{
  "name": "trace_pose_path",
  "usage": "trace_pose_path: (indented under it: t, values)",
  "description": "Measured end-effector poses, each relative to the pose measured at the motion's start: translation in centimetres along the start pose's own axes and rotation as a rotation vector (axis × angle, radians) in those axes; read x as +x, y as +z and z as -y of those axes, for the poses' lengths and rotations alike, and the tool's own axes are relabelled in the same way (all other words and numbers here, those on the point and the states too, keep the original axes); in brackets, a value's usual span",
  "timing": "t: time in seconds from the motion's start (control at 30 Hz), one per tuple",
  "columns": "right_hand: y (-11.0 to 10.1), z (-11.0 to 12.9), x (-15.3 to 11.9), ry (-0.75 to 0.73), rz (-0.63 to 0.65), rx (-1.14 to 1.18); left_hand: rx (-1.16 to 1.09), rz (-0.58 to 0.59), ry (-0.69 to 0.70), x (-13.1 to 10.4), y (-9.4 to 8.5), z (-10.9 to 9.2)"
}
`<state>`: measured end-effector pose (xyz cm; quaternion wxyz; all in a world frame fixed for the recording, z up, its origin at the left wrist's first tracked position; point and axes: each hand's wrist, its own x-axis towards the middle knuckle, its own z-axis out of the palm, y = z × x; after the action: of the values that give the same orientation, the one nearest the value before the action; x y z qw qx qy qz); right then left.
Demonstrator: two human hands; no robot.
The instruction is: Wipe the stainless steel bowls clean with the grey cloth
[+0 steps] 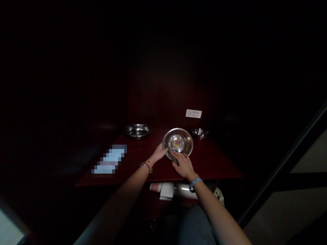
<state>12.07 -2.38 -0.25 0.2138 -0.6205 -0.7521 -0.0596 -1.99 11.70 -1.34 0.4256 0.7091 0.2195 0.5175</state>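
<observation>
A shiny metal basin (189,141) is tilted up toward me above the dark red table, a round yellow and pink sticker on its inner bottom. My left hand (158,153) grips its left rim, thumb over the edge. At the near rim, my right hand (183,165) presses a grey cloth (173,156) against the metal. The fingers of that hand are bent over the cloth and partly hide it. Whether the basin's underside touches the table is hidden.
Another metal basin (138,131) stands at the back left of the table (143,173), and a smaller metal bowl (201,133) at the back right. A white socket panel (193,113) is on the wall. Below the tabletop lie a pink-and-white cup (155,187) and a white box (166,191). A blurred-out patch (109,160) covers something left.
</observation>
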Motion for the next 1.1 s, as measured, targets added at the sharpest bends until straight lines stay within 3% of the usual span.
trace_pose_path:
  t: [0.2, 0.5, 0.67, 0.83, 0.97, 1.1]
  values:
    - [-0.1, -0.2, -0.2, 0.024, -0.037, 0.001, -0.029, 0.008, 0.041, 0.2, 0.1, 0.3]
    - [-0.3, -0.3, -0.3, -0.017, -0.031, 0.027, 0.127, -0.081, -0.012, -0.5, 0.0, -1.9]
    - [0.2, -0.7, -0.3, -0.048, -0.054, 0.05, 0.109, 0.013, 0.02, -0.9, 0.6, -2.2]
    - [0.4, -1.0, -0.1, -0.098, -0.061, 0.071, 0.066, 0.09, 0.0, -1.0, 1.0, -1.0]
    - [0.0, -0.7, -0.1, -0.112, -0.027, 0.078, 0.049, 0.044, -0.009, -0.6, 1.1, -0.6]
    - [-0.2, -0.3, -0.2, -0.041, -0.023, 0.041, 0.054, -0.028, -0.05, -0.5, 1.1, -1.6]
